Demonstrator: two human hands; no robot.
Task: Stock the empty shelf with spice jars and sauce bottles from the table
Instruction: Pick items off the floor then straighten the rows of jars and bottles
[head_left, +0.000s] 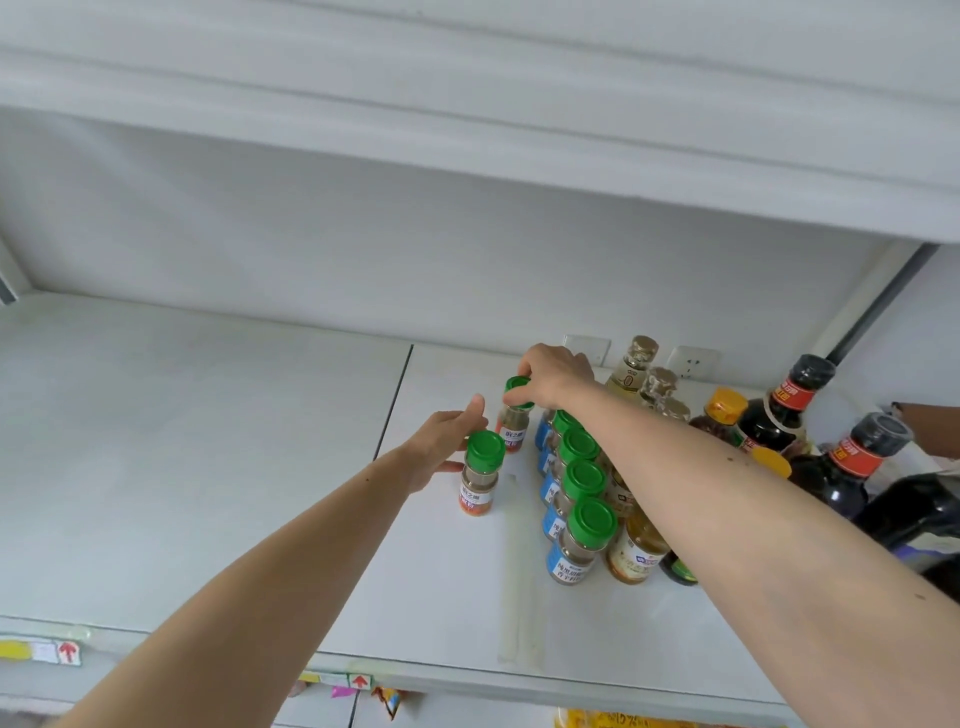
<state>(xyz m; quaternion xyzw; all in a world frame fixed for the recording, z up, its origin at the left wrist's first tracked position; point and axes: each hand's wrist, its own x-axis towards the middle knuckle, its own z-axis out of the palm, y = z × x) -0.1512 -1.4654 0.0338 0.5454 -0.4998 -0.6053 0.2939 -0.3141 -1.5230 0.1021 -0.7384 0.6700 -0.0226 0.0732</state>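
Two orange-label spice jars (480, 475): right hand (556, 376) grips one lid, left hand (447, 441) rests open.

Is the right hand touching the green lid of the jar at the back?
Touching. The head view shows the right hand with fingers curled over the green lid of the back spice jar.

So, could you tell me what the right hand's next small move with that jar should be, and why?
Probably lower the orange-labelled spice jar that the right hand grips by its green cap onto the shelf behind the matching jar the left hand touches; it seems to start a second row.
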